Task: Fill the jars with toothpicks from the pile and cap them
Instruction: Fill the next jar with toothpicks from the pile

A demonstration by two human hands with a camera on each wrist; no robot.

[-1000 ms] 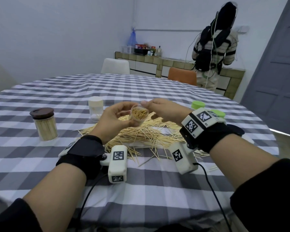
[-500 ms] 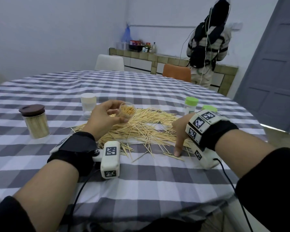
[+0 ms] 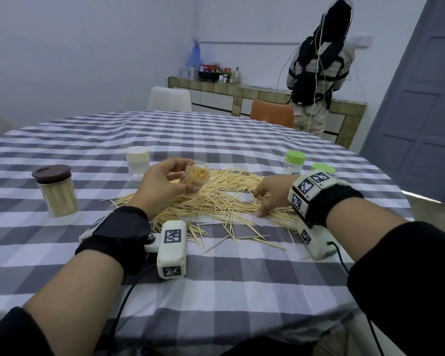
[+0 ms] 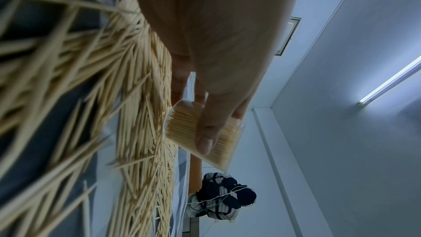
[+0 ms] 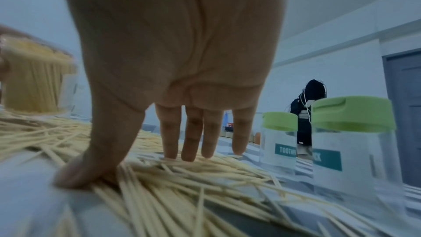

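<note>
I held a jar over the sticks.
My left hand point(image 3: 162, 187) gripped the small clear plastic jar point(image 3: 197, 177), tipped toward me, full of toothpicks; my right hand point(image 3: 272, 194) pressed flat, fingers spread, on the pile of thin wooden toothpicks point(image 3: 224, 199).

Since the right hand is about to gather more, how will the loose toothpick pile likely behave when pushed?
The toothpick pile lies criss-crossed, so sticks probably scatter and roll rather than slide together. Under the right hand they look thin, stiff and light, likely slipping from a loose pinch.
</note>
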